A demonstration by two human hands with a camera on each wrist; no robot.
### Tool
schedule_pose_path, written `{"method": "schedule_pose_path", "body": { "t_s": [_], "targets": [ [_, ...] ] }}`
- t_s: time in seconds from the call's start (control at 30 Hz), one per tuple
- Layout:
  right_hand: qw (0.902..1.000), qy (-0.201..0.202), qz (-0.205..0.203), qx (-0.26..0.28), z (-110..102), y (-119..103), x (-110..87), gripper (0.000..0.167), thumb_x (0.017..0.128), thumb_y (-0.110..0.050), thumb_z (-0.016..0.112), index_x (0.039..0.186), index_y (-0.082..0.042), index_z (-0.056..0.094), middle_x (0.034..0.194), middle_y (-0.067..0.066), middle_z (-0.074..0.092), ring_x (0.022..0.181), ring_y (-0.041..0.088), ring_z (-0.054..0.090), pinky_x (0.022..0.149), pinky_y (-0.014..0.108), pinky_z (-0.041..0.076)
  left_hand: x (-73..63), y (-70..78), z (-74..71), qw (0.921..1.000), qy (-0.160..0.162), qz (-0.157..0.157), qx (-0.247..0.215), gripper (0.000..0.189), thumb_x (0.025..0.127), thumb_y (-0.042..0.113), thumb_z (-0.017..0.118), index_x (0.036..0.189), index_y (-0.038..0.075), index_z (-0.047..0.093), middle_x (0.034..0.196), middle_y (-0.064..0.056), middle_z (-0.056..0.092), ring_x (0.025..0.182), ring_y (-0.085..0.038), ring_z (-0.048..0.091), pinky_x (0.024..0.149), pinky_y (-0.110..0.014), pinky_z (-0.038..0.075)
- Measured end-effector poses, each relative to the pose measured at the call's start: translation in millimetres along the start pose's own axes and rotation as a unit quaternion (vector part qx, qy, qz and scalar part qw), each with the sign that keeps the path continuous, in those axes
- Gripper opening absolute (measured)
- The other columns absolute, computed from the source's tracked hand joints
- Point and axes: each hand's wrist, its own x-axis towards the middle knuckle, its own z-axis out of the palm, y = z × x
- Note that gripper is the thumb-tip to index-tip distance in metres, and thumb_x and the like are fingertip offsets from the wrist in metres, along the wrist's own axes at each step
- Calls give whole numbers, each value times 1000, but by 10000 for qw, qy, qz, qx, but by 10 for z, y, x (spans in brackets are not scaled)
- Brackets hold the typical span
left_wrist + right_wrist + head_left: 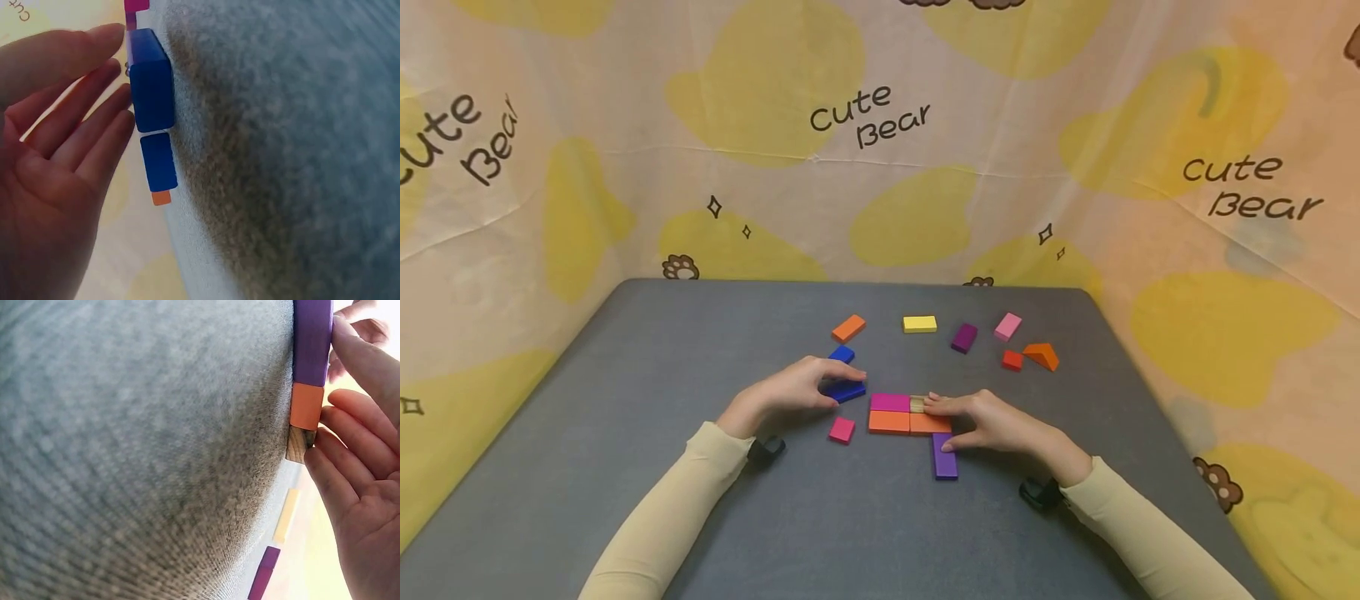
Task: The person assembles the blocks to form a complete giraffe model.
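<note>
My left hand (790, 387) hovers at a blue block (850, 392), thumb and index finger spread around it. In the left wrist view, its fingertips come right up to the upper face of that blue block (152, 97). A second blue block (843, 354) lies just beyond. My right hand (1000, 418) rests over a group of joined blocks: magenta (890, 402), orange (889, 422), another orange (928, 424) and bare wood (917, 405). Its fingertips touch the wooden and orange end, partly hiding it. The right thumb touches a purple block (946, 462) that extends toward me.
A pink-red block (842, 430) lies left of the group. Farther back are an orange block (848, 328), a yellow one (920, 324), a dark purple one (964, 338), a pink one (1008, 327), a red one (1012, 360) and an orange wedge (1042, 356) on the grey table (715, 517).
</note>
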Motion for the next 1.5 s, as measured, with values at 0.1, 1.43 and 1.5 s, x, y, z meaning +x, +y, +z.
{"method": "schedule_pose_path", "body": {
  "t_s": [0.1,1.43,1.5],
  "targets": [
    [10000,-30,70,16,-1,-8,4,64,82,-38,73,137,-14,52,142,4,48,133,19,43,103,43,42,2,-11,15,9999,-139,-59,63,56,83,2,64,136,16,53,139,1,54,128,-21,49,105,-45,40],
    [9989,-174,412,147,8,-12,15,64,82,-38,72,139,-19,50,145,-1,45,135,12,40,106,38,39,-130,254,108,9962,861,-88,-26,60,72,20,83,127,11,61,118,-4,58,106,-19,62,91,-36,52],
    [9988,-172,431,150,9,-10,13,64,82,-38,72,139,-19,50,144,-2,45,135,12,40,106,38,38,-159,308,149,9964,842,20,3,59,71,23,84,125,13,62,115,-2,58,104,-16,61,89,-34,52]
  ]
}}
